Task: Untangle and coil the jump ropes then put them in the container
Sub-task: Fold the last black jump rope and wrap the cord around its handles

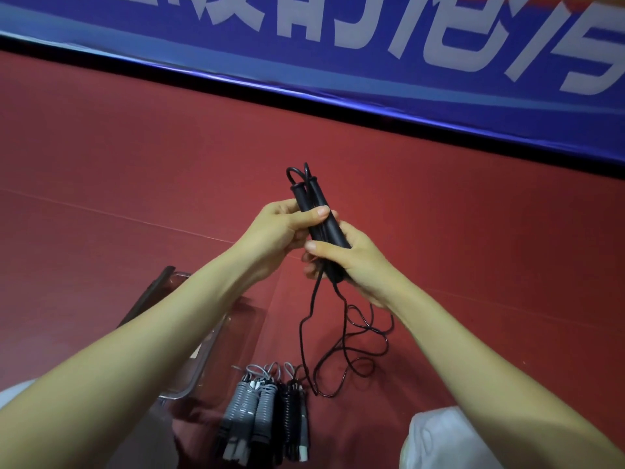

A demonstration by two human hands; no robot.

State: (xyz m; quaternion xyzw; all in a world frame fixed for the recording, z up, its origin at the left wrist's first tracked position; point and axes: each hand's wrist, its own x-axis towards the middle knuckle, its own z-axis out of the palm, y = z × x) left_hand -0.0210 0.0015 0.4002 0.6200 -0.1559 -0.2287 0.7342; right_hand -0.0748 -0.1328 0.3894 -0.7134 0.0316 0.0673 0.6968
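Both hands hold the two black handles of a black jump rope (321, 218) side by side above the red floor. My left hand (287, 228) grips the handles near their upper part, thumb across them. My right hand (345, 262) grips their lower end. The thin black cord (341, 353) hangs from the handles in loose loops onto the floor. Several coiled jump ropes, grey (247, 411) and black (291, 418), lie bundled below. A clear plastic container (203, 360) sits under my left forearm, partly hidden.
The red floor (135, 184) stretches all around. A blue banner with white characters (372, 45) runs along the far edge above a black strip. White cloth (446, 441) shows at the lower right and lower left corners.
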